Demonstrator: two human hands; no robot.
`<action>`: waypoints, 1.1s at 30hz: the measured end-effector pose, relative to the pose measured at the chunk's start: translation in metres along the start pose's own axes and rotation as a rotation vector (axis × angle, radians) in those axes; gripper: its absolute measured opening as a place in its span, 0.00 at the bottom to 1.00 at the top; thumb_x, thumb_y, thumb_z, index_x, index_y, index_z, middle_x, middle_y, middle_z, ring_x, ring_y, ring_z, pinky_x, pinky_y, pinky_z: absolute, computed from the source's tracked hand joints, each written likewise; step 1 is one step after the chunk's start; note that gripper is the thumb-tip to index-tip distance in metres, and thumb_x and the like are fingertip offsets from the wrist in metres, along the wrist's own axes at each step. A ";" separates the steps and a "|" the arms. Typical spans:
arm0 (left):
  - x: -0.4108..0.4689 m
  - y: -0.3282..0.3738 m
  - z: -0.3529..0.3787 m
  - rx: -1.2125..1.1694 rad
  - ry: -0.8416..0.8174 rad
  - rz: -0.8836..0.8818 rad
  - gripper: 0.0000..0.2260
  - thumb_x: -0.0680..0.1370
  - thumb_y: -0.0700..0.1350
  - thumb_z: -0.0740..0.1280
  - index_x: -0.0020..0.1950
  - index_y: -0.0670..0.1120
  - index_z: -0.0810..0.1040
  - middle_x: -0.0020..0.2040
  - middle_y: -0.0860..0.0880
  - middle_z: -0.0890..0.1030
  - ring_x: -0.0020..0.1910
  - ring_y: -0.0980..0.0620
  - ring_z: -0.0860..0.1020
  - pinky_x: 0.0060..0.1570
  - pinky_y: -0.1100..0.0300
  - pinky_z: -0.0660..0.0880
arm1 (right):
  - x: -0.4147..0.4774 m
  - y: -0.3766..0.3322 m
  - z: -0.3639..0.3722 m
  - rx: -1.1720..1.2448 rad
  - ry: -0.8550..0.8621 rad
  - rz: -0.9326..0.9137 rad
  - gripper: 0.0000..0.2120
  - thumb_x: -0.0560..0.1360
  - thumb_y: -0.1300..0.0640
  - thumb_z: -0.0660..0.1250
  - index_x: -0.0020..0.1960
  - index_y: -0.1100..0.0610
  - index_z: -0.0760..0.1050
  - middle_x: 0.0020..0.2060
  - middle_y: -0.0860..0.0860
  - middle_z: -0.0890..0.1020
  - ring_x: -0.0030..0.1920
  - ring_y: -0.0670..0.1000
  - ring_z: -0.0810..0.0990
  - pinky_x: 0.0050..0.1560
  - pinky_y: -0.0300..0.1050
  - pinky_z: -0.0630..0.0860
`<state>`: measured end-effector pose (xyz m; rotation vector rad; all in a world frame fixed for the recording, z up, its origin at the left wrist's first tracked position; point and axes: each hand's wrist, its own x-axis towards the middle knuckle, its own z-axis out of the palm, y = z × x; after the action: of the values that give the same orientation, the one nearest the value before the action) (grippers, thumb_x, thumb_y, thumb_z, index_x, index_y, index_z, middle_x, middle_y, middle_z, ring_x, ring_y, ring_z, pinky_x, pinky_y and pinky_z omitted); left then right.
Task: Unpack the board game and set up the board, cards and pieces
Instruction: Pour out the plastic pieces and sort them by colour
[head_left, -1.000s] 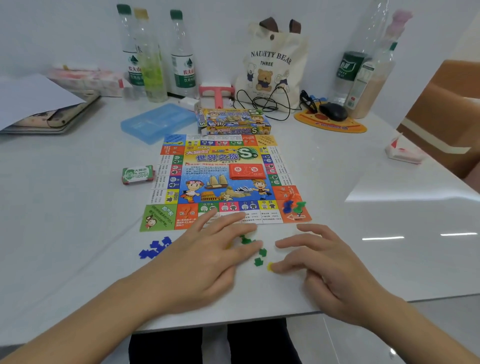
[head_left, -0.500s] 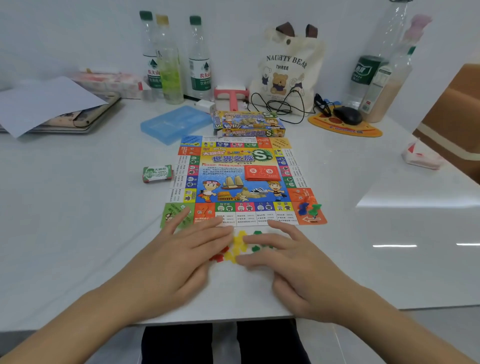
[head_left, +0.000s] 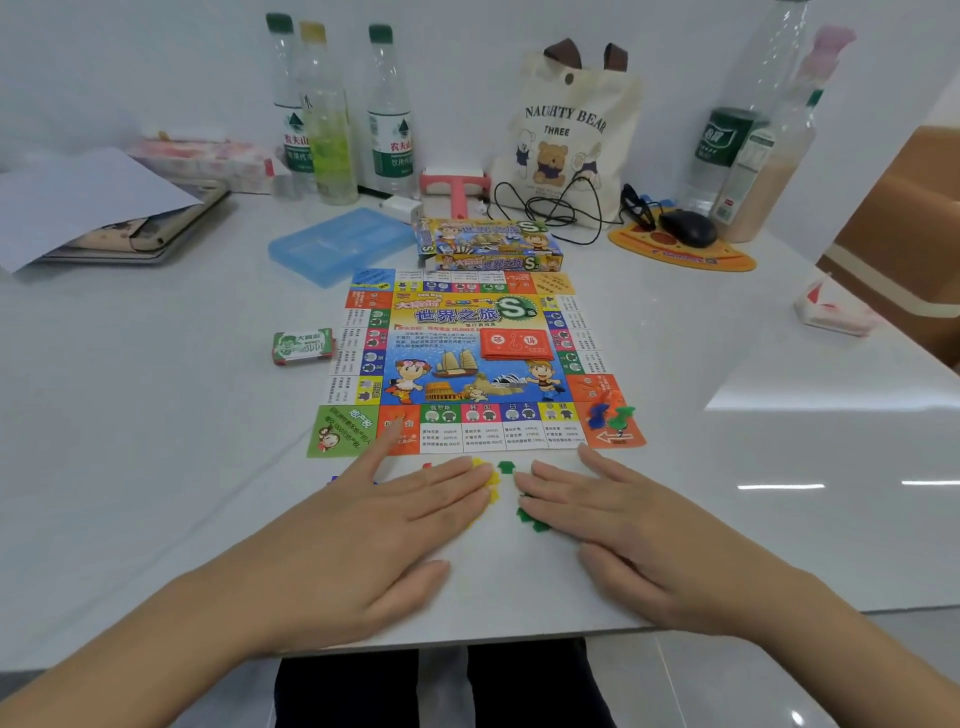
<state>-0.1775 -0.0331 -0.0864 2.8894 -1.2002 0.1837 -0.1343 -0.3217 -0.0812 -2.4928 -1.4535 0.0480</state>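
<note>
We are sorting the small plastic pieces by colour on the table (head_left: 156, 415), just in front of the board (head_left: 478, 364). The board lies unfolded, red cards (head_left: 514, 344) stacked on it, pawns (head_left: 610, 413) on its orange corner, the box (head_left: 488, 244) behind.

Our left hand (head_left: 374, 525) lies flat and spread, fingertips on the yellow pieces (head_left: 488, 480); our right hand (head_left: 613, 525) lies flat too, fingertips over the green pieces (head_left: 530, 519). Neither hand grips anything. One green piece (head_left: 506, 466) sits apart between the fingertips.

Next, we judge, each colour must be slid into its own pile without scattering.
</note>
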 end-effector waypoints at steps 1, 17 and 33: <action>0.001 0.001 0.000 0.003 -0.002 0.000 0.24 0.82 0.54 0.46 0.78 0.49 0.56 0.77 0.53 0.57 0.76 0.58 0.53 0.70 0.39 0.46 | -0.002 0.001 0.000 -0.004 0.001 0.004 0.24 0.78 0.57 0.54 0.74 0.53 0.66 0.74 0.45 0.63 0.75 0.42 0.57 0.74 0.52 0.51; 0.002 -0.007 -0.004 -0.022 0.199 -0.073 0.22 0.81 0.49 0.50 0.71 0.45 0.70 0.69 0.51 0.73 0.70 0.54 0.69 0.69 0.39 0.54 | 0.013 0.005 0.001 -0.068 0.106 0.058 0.23 0.76 0.57 0.52 0.71 0.53 0.68 0.70 0.45 0.72 0.75 0.44 0.60 0.74 0.52 0.53; -0.010 -0.014 -0.008 -0.104 0.168 -0.010 0.22 0.74 0.45 0.57 0.65 0.55 0.76 0.69 0.55 0.72 0.72 0.50 0.66 0.68 0.36 0.56 | 0.028 -0.012 0.002 -0.048 0.084 0.007 0.25 0.76 0.57 0.52 0.72 0.51 0.67 0.71 0.44 0.69 0.76 0.44 0.54 0.75 0.53 0.50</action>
<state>-0.1756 -0.0155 -0.0794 2.7282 -1.1315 0.3456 -0.1308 -0.2911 -0.0777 -2.5052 -1.4288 -0.0900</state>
